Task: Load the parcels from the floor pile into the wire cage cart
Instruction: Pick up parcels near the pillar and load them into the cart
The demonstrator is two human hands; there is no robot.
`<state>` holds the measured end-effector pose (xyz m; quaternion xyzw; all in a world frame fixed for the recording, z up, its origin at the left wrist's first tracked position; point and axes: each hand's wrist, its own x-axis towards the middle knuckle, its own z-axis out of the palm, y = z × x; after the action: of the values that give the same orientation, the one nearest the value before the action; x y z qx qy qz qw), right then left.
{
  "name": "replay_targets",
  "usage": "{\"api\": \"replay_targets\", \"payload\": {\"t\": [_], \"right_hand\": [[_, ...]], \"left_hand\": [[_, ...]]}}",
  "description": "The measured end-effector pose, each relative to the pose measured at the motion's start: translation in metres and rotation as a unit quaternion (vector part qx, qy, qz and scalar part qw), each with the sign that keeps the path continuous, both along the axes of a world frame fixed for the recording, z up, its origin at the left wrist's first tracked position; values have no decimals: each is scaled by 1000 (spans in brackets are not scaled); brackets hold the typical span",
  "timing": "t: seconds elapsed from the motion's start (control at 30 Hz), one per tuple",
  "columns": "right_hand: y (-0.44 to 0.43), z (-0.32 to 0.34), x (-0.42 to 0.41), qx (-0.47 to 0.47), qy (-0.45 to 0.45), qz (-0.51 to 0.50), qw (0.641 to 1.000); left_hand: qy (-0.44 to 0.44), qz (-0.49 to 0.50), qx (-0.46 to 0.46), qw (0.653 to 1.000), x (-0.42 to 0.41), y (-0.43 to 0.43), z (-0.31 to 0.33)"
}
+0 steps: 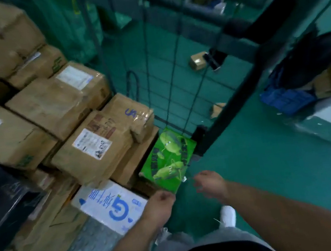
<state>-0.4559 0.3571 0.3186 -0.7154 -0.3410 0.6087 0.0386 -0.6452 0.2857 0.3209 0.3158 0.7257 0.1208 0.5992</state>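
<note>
A green parcel (168, 160) printed with fish lies tilted at the near right corner of the wire cage cart (177, 75), leaning on the stacked cardboard boxes (100, 146). My left hand (160, 204) is curled at the parcel's near corner and grips its edge. Just off the parcel's right corner hovers my right hand (210, 184). Its fingers are blurred and loosely curled, and they hold nothing that I can see. A white box with a blue logo (110, 206) lies beside my left hand.
Brown cartons fill the cart's left side in several layers, with a black wrapped parcel (3, 195) at far left. The dark cart frame (233, 40) crosses above. A small box (197, 60) and a blue crate (287, 98) sit on the green floor.
</note>
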Motion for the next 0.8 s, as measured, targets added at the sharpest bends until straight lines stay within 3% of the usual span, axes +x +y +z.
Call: {"api": "replay_targets", "payload": {"t": [0.1,0.27,0.53,0.8], "right_hand": [[6,11,63,-24,36,-17,999],[18,21,165,49,-4,-49,998],[41,35,349,82,22,-115,990],[76,27,469,70,22,-171,983]], "left_hand": [[-3,-54,37,998,51,28,11],[-12,-108,79,991,163,68,27],[-25,-82,31,996,356,110,29],[-12,-67,13,998,447,167,45]]}}
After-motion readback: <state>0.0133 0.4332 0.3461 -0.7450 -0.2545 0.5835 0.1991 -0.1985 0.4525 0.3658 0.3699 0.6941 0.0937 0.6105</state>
